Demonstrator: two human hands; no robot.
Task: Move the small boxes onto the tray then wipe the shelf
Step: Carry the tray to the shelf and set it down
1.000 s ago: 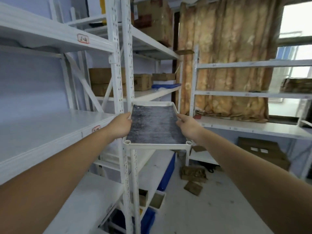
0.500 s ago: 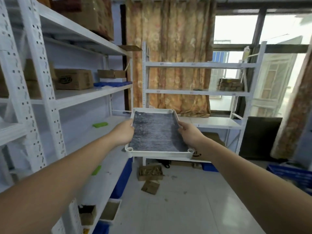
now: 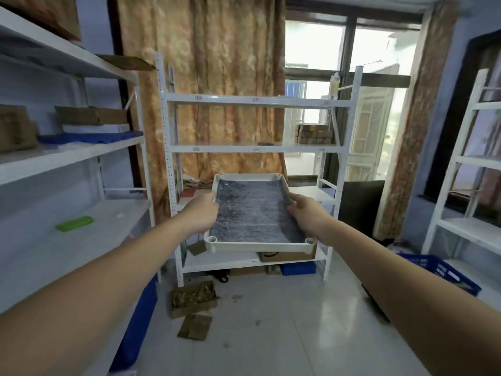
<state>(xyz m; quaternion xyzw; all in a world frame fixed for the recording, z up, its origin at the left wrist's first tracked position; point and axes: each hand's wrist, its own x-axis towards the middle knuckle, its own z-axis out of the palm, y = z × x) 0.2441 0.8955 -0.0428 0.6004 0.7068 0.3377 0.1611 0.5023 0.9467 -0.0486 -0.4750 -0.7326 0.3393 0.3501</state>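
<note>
Tray (image 3: 245, 246), white-rimmed with a dark grey liner, is held level in mid-air before the white shelf (image 3: 252, 149), left hand (image 3: 202, 215) gripping its left rim, right hand (image 3: 305, 213) gripping its right rim, small boxes (image 3: 314, 134) stacked on that shelf's right end.

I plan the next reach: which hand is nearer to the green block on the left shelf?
Left. The left hand holds the tray's left edge, on the green block's side; the right hand holds the far edge.
</note>
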